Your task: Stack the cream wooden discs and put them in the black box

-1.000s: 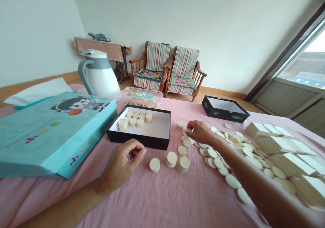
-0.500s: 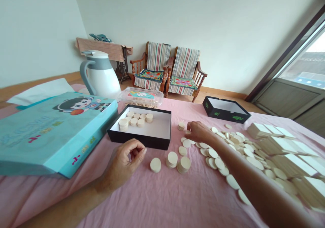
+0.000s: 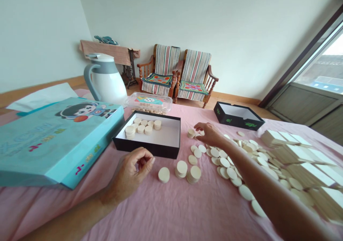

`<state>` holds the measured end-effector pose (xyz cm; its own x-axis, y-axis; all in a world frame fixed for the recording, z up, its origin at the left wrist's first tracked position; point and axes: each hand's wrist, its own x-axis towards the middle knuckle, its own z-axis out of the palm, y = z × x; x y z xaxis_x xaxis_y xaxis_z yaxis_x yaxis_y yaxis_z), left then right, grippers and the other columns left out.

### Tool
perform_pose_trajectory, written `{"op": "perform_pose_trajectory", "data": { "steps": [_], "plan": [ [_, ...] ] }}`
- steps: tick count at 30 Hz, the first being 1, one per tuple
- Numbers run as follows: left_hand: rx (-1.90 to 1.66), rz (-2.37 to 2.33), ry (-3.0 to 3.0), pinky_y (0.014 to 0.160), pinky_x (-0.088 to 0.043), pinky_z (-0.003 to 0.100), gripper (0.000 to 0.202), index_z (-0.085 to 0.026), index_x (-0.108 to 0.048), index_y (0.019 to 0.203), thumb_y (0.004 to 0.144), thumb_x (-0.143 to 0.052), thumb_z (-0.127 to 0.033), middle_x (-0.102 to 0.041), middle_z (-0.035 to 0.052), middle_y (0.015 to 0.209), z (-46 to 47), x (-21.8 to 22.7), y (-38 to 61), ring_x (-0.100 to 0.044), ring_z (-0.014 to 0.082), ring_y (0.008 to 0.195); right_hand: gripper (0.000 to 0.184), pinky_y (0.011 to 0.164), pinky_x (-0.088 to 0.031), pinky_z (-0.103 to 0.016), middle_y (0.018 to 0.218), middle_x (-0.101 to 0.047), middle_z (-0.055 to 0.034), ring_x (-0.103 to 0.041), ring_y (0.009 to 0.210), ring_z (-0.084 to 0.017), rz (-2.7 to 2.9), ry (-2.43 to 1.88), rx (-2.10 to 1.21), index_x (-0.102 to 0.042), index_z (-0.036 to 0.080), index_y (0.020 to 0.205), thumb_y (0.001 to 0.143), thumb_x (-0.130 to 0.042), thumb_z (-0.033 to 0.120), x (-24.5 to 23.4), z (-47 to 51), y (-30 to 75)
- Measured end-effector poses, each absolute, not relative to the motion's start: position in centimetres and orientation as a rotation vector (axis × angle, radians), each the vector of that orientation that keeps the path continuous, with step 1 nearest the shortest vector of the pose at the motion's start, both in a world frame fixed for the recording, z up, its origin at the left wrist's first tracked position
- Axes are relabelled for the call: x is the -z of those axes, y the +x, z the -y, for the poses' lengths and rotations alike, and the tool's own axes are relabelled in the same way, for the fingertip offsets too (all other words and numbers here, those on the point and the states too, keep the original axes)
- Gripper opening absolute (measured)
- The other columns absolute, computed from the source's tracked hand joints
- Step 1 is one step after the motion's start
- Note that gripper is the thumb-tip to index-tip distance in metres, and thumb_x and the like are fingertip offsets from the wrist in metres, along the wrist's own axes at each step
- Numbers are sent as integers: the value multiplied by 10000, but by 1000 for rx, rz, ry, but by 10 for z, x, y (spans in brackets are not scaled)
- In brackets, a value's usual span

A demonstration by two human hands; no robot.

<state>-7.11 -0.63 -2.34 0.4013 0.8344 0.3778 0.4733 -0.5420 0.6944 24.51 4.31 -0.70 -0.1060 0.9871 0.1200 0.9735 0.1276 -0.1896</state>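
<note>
Here the right hand (image 3: 210, 133) reaches out over the pink cloth (image 3: 171, 205) on the surface. Its fingers (image 3: 198, 126) are spread a little and touch a small stack of round wooden discs (image 3: 191, 132), which sits just to the right of the black box (image 3: 150, 137). I cannot tell if the fingers are gripping a disc or only touching the stack.

The left hand (image 3: 134, 171) rests on the cloth just in front of the black box. Its fingers are curled in, with the thumb and first finger tips close together, and I cannot tell if anything is between them.

Inside the black box, more round discs (image 3: 143, 126) stand in short stacks at the back left corner. Three short stacks (image 3: 180, 171) sit on the cloth near the left hand. A big loose pile of discs (image 3: 241, 158) lies under and beside the right arm. Flat wooden blocks (image 3: 297, 158) are stacked at the far right.

A blue bag (image 3: 53, 137) with a cartoon child on it lies at the left. Its writing is too blurry to read. Behind it stand a white jug (image 3: 105, 78) and a clear plastic tub (image 3: 148, 103) with a picture label. A second black box (image 3: 237, 116) with small green marks sits farther back.
</note>
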Motion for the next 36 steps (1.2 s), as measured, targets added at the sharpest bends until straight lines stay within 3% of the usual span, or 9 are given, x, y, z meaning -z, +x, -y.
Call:
{"op": "perform_pose_trajectory", "data": {
  "steps": [9, 17, 24, 36],
  "plan": [
    [-983, -1109, 2168, 562, -402, 222, 197, -166, -545, 711, 862, -508, -287, -548, -14, 651, 6, 23, -72, -529, 110, 593, 373, 762, -351, -329, 930, -704, -42, -581, 925, -226, 2143, -1956, -34, -545, 200, 1094, 736, -616, 274, 13, -45, 232],
    [-986, -1107, 2170, 560, -403, 223, 193, -164, -552, 718, 862, -514, -288, -554, -15, 658, 5, 26, -73, -533, 107, 588, 400, 767, -371, -316, 920, -705, -36, -586, 909, -215, 2156, -1893, -63, -545, 197, 1102, 709, -618, 205, 13, -46, 234],
    [-997, -1104, 2174, 555, -400, 221, 197, -165, -551, 711, 862, -510, -284, -549, -16, 649, 6, 24, -72, -533, 107, 585, 208, 685, -395, -277, 847, -673, -46, -588, 776, -185, 2292, -1873, -203, -633, 192, 868, 669, -596, 146, -9, -13, 244],
    [-1005, -1109, 2176, 565, -407, 217, 190, -163, -551, 714, 854, -519, -288, -553, -19, 651, 4, 23, -71, -532, 105, 592, 154, 671, -343, -273, 768, -630, -36, -543, 734, -174, 2273, -1871, -157, -612, 190, 832, 680, -620, 168, 4, 11, 241]
  ]
}}
